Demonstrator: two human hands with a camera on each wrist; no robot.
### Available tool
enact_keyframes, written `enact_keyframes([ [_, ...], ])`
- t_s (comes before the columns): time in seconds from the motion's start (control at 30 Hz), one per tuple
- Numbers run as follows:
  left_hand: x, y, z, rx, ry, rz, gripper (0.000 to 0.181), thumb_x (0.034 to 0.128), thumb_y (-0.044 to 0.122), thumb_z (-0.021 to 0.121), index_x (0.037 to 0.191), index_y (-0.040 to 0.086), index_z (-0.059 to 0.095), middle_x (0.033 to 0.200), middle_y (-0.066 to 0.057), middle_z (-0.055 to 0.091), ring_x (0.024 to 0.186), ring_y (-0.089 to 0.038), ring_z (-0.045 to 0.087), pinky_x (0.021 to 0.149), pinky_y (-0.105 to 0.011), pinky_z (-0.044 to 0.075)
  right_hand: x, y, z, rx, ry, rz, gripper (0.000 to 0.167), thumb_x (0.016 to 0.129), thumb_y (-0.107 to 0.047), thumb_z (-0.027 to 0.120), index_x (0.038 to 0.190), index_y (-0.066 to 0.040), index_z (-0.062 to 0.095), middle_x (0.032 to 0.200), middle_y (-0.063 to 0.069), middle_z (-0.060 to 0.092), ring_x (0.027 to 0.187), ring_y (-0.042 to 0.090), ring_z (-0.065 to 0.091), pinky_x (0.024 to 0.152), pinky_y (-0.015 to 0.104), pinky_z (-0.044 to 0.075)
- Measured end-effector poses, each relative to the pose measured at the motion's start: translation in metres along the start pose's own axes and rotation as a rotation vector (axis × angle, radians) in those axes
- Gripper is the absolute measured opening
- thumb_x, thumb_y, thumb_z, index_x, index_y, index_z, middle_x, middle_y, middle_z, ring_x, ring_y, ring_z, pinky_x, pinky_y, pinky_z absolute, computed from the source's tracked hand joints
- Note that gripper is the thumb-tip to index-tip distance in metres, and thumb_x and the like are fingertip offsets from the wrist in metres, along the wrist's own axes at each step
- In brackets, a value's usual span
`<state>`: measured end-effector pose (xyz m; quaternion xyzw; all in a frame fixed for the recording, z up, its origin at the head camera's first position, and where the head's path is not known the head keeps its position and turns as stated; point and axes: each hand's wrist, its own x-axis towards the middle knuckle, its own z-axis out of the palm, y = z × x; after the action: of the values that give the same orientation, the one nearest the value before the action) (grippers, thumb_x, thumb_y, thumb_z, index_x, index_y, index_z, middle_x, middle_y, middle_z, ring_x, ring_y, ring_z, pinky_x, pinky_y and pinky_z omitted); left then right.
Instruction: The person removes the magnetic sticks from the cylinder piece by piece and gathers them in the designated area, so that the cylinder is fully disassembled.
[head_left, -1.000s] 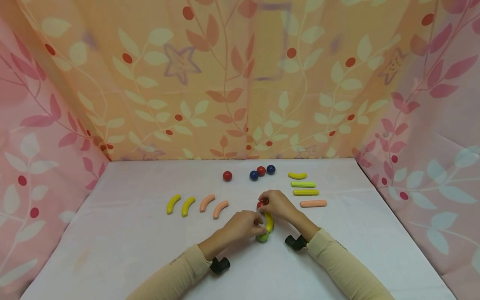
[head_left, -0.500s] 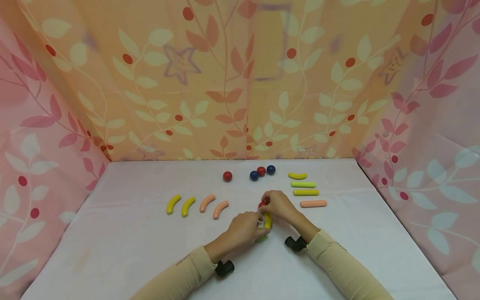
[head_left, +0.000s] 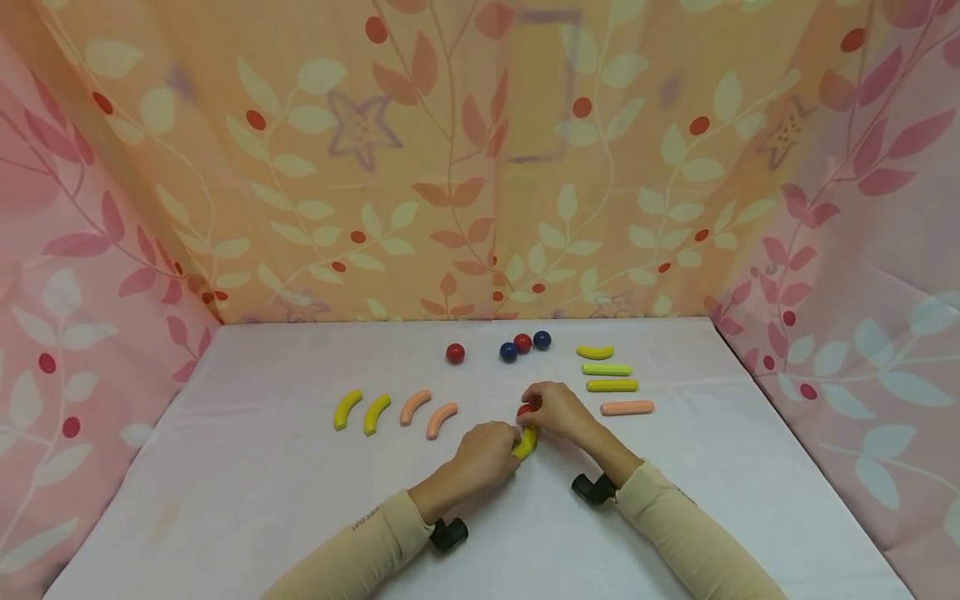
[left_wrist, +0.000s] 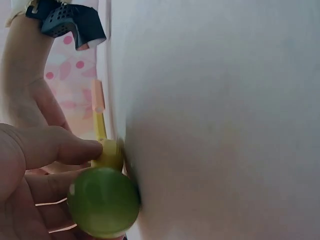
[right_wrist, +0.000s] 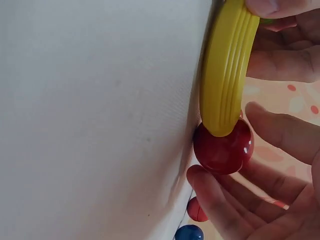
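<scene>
A curved yellow stick, ridged along its side, lies low at the white table surface between the two hands. My left hand pinches its near end; in the left wrist view the thumb presses that end just beside a green ball. In the head view the left hand hides the green ball. The stick's other end meets a glossy red ball. My right hand holds this ball between thumb and fingers, covering most of it in the head view.
Left of the hands lie two yellow curved sticks and two peach curved sticks. Red balls and blue balls sit toward the back. At the right are straight sticks and a yellow curved one. Patterned curtains surround the table.
The yellow stick's near end has swung to the left along with the green ball, which has gone out of sight behind the left hand. The right hand stays almost in place at the red ball.
</scene>
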<state>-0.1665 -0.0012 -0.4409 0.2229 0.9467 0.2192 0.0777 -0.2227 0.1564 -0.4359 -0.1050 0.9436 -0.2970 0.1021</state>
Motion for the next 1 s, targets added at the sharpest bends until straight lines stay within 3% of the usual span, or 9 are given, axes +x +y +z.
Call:
enact_keyframes([
  [0.13,0.002,-0.001,-0.002,-0.003,-0.009,-0.017,0.012,0.082,0.013,0.075,0.092,0.006,0.073,0.07,0.004,0.056,0.064,-0.011,0.045,0.058,-0.021,0.037,0.0,0.0,0.0,-0.012,-0.029,-0.025,0.026,0.081,-0.013,0.079,0.105,-0.007,0.072,0.091,0.004,0.068,0.083,0.016,0.058,0.081,0.03,0.055],
  [0.53,0.007,-0.003,-0.001,-0.014,-0.043,0.021,0.006,0.0839,0.012,0.074,0.086,0.007,0.073,0.065,0.005,0.053,0.061,-0.01,0.045,0.057,-0.021,0.036,0.001,0.0,-0.001,-0.019,-0.019,-0.024,0.024,0.081,-0.013,0.079,0.103,-0.006,0.074,0.091,0.005,0.068,0.085,0.018,0.056,0.082,0.033,0.054],
  [0.8,0.006,-0.003,-0.003,-0.019,-0.095,0.002,0.018,0.0805,0.012,0.078,0.098,0.008,0.077,0.082,0.005,0.068,0.069,-0.009,0.05,0.066,-0.022,0.042,0.009,0.007,-0.012,-0.036,0.099,-0.04,0.025,0.082,-0.012,0.074,0.105,-0.002,0.072,0.095,0.01,0.068,0.084,0.02,0.057,0.079,0.035,0.052],
  [1.0,0.005,-0.005,-0.004,-0.026,-0.098,0.019,0.017,0.0792,0.012,0.078,0.095,0.009,0.077,0.077,0.007,0.064,0.068,-0.008,0.048,0.064,-0.021,0.04,0.015,0.01,-0.02,0.003,0.034,-0.079,0.031,0.084,-0.014,0.074,0.112,-0.003,0.07,0.099,0.008,0.069,0.087,0.019,0.058,0.083,0.035,0.054],
])
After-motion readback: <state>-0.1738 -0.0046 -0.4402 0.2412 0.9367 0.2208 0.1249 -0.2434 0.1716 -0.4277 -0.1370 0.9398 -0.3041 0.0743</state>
